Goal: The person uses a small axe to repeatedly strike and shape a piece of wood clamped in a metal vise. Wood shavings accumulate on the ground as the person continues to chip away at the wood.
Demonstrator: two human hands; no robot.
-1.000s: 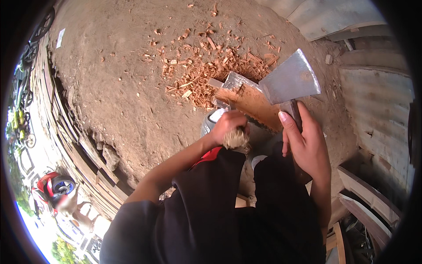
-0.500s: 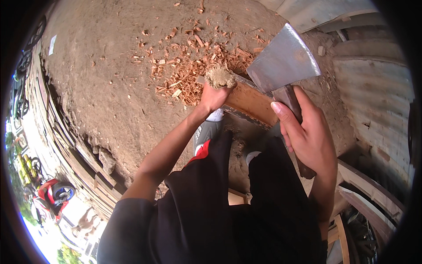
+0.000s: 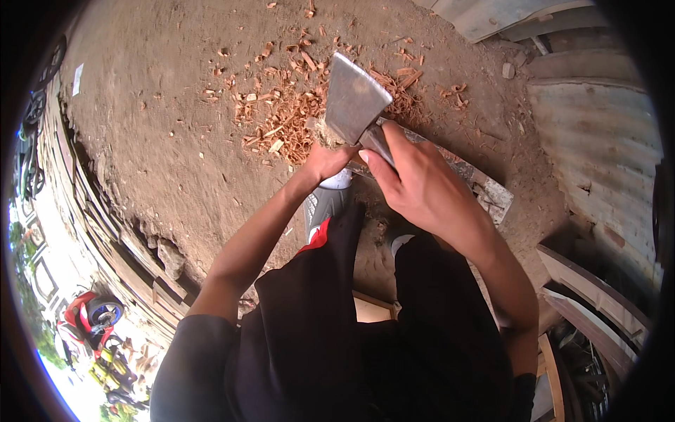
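Note:
My right hand (image 3: 422, 186) is wrapped round the short dark handle of a hatchet (image 3: 351, 98), whose broad grey blade points away from me. The blade sits over a tan piece with a rough, frayed end (image 3: 322, 133), and covers part of it; whether they touch I cannot tell. My left hand (image 3: 329, 160) is closed round that piece, its fingers partly hidden behind the blade. Underneath both hands lies a worn wooden beam (image 3: 496, 199), its right end showing beyond my right wrist.
Reddish wood shavings (image 3: 281, 116) are heaped on the dirt ground past my left hand. Corrugated metal sheets (image 3: 598, 148) line the right side. Stacked planks (image 3: 105, 232) run along the left, with a red motorcycle (image 3: 88, 316) beyond. My shoe (image 3: 327, 204) is close below the beam.
My right hand has swung the hatchet left and toward the piece in my left hand, so the blade now covers much of its frayed end. My left hand has shifted slightly left.

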